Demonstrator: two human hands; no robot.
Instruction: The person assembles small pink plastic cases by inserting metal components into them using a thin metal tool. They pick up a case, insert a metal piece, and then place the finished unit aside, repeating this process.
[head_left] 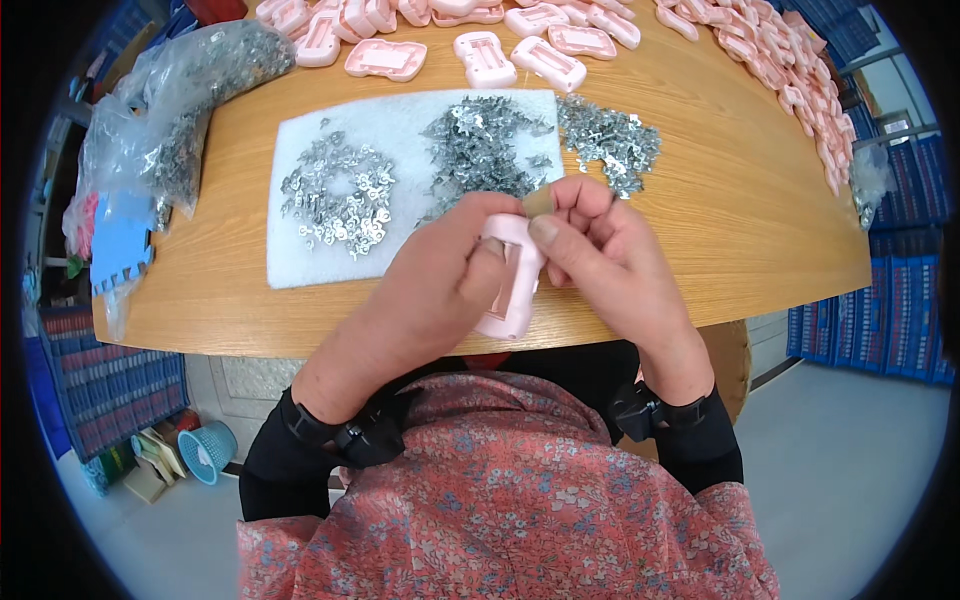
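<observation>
My left hand (pixel 425 265) is wrapped around a pale pink plastic casing (pixel 519 285) with a long rectangular recess, held over the table's near edge. The thumb lies across the recess. At the casing's upper right side, my right hand (pixel 625 265) is closed, thumb and forefinger pinching by its edge. A tan wrap (pixel 538 202) shows at those fingertips. Whatever the right fingers hold is hidden or too small to name. Just beyond, a white foam sheet (pixel 405 110) carries two heaps of small metal pieces, a left heap (pixel 345 195) and a denser right heap (pixel 485 140).
Another metal heap (pixel 615 140) lies right of the sheet on the wooden table (pixel 720 200). Pink casings (pixel 480 60) line the far edge, and a large casing pile (pixel 780 70) stands at right. Clear bags of metal parts (pixel 190 90) and a blue foam piece (pixel 122 240) sit at left.
</observation>
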